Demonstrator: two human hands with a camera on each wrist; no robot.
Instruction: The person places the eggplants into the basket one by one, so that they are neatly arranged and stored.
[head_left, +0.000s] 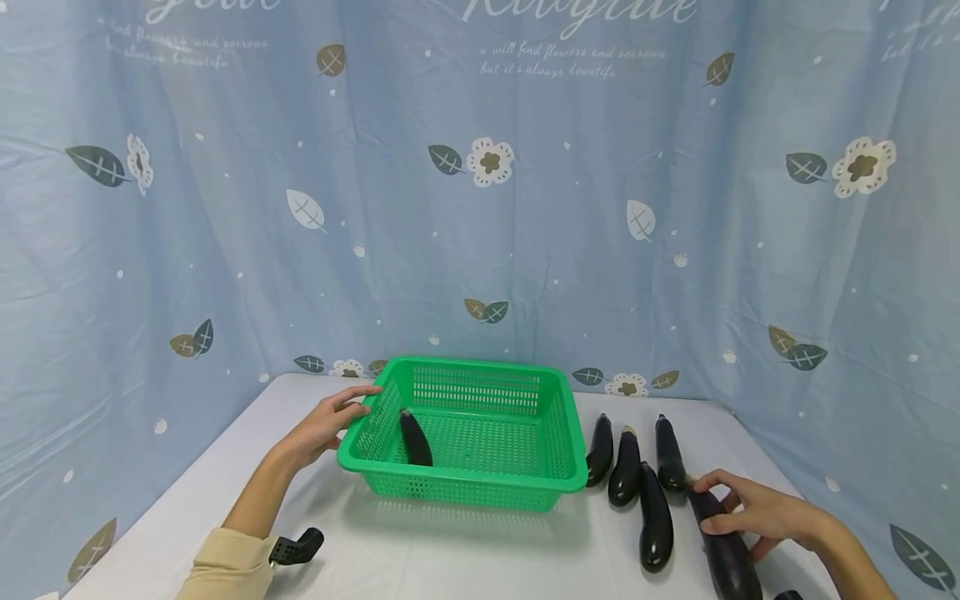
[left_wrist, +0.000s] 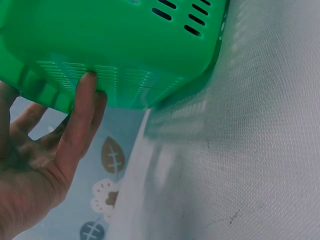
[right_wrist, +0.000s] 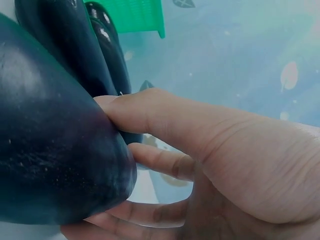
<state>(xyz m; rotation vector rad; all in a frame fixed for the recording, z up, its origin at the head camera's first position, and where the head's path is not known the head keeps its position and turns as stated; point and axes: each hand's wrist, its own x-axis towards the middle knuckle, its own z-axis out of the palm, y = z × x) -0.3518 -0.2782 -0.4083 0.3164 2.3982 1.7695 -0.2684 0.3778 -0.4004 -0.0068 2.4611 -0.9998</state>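
Note:
A green plastic basket [head_left: 465, 493] stands at the middle of the table with one dark eggplant [head_left: 415, 438] lying inside, near its left wall. My left hand [head_left: 318, 427] grips the basket's left rim; the left wrist view shows its fingers [left_wrist: 80, 120] against the outer side wall. At the right, my right hand [head_left: 765, 510] holds a large eggplant [head_left: 726, 560], thumb on one side and fingers on the other. The right wrist view shows this eggplant [right_wrist: 55, 135] up close, the fingertips partly hidden beneath it.
Several more eggplants [head_left: 656, 521] lie between the basket and my right hand. A black strap-like piece [head_left: 298, 547] sticks out at my left sleeve. White cloth covers the table [head_left: 450, 558], and a blue patterned curtain [head_left: 480, 250] hangs behind and along both sides.

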